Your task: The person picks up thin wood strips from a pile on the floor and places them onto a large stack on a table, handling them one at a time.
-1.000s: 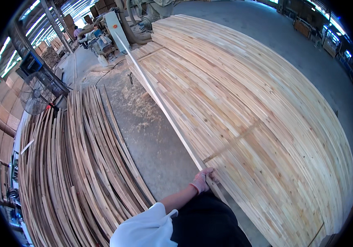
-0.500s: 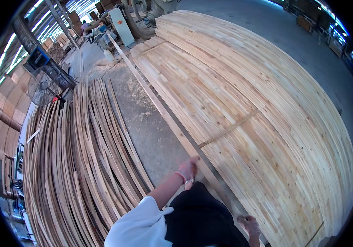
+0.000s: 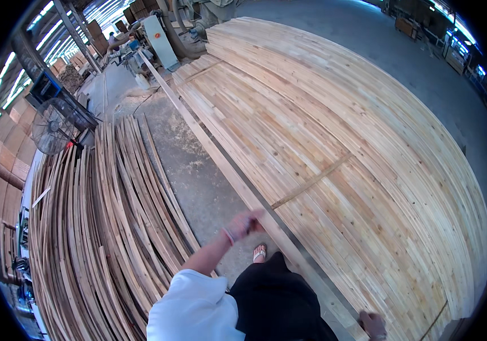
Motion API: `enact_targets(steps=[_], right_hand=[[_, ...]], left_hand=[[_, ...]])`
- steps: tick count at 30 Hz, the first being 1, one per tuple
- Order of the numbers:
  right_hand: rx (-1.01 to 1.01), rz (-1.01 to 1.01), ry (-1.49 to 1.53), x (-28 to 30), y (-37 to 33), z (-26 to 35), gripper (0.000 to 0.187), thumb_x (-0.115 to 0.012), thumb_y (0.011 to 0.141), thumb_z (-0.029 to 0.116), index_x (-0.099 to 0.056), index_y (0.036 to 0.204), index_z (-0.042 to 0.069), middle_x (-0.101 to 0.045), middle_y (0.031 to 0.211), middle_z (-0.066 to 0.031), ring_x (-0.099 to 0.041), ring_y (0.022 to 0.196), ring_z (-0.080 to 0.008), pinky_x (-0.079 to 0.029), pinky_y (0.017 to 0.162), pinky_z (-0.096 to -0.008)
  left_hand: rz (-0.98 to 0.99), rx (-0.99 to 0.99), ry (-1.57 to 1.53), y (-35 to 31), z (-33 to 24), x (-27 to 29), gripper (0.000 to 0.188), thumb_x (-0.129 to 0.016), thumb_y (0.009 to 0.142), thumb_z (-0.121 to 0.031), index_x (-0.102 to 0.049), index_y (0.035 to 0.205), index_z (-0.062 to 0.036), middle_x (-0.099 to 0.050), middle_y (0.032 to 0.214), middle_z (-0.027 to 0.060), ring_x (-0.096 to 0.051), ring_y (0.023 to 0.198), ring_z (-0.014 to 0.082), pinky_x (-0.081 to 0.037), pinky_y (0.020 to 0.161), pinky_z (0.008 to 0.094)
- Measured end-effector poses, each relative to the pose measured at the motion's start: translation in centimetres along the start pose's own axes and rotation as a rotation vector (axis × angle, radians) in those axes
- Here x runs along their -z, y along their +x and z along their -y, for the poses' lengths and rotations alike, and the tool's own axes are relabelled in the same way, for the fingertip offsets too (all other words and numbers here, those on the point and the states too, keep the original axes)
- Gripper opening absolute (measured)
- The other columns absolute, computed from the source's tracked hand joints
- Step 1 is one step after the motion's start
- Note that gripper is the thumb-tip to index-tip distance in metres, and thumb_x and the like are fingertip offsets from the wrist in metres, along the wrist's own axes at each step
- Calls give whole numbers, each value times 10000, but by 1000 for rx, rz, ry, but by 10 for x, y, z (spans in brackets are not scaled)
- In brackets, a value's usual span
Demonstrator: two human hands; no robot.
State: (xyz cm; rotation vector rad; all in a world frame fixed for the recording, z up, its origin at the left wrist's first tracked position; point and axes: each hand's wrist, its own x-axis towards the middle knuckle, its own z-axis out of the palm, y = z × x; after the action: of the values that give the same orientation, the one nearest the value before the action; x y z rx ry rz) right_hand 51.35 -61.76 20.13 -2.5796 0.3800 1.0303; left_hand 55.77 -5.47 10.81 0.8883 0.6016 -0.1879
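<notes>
A long, narrow wooden board (image 3: 235,176) runs diagonally from the machine at the far left down to the near right beside my legs. My left hand (image 3: 244,224), in a thin pale glove, is closed at the board's left edge, its fingertips slightly blurred. Near the board's close end, my right hand (image 3: 374,325) is curled at its right edge, fingers bent against the wood; part of its grip is hidden. Right of the board lies a broad stack of pale jointed wood panels (image 3: 311,131), across a narrow dark gap.
Many long, thin wood strips (image 3: 112,227) lie heaped on the left. A standing fan (image 3: 54,122) is behind them. Sawdust covers parts of the concrete floor (image 3: 189,182). A machine with a pale cabinet (image 3: 160,42) stands at the far end, with a distant person (image 3: 112,38) nearby.
My left hand has moved a little left along the board's edge. My right hand has shifted right and nearer. My sandalled foot now shows more fully, and the view has shifted slightly.
</notes>
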Motion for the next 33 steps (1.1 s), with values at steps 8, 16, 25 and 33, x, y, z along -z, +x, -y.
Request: enact_targets(steps=[8, 16, 25, 33], right_hand=[[-226, -377, 96, 28, -120, 14, 653, -443, 889, 616, -699, 987, 23, -678, 951, -196, -620, 940, -328, -450, 868, -390], [-166, -555, 173, 7, -82, 177, 593, -421, 936, 546, -714, 898, 31, -690, 863, -168, -637, 845, -323, -473, 790, -417], [119, -588, 89, -95, 41, 272, 480, -498, 904, 441, -663, 754, 16, -634, 700, -192, -609, 685, -336, -459, 673, -435], [346, -85, 172, -121, 76, 406, 437, -515, 880, 471, -682, 966, 76, -667, 879, -183, -636, 895, -335, -486, 797, -394]], left_hand=[[-326, -306, -164, 45, -156, 23, 314, -605, 880, -244, -573, 1086, -9, -653, 980, 112, -668, 861, 241, -582, 735, 392], [-370, -390, -197, 127, -243, 129, 396, -592, 883, -241, -520, 1188, 1, -645, 1054, 141, -670, 895, 281, -585, 743, 443], [-14, -237, -271, 126, -195, 132, 370, -530, 917, -341, -545, 1166, -67, -631, 1026, 130, -620, 904, 235, -523, 833, 367], [775, 480, 165, 57, 13, 51, 544, -677, 831, -322, -520, 1249, -12, -568, 1230, 100, -527, 1140, 195, -378, 1024, 337]])
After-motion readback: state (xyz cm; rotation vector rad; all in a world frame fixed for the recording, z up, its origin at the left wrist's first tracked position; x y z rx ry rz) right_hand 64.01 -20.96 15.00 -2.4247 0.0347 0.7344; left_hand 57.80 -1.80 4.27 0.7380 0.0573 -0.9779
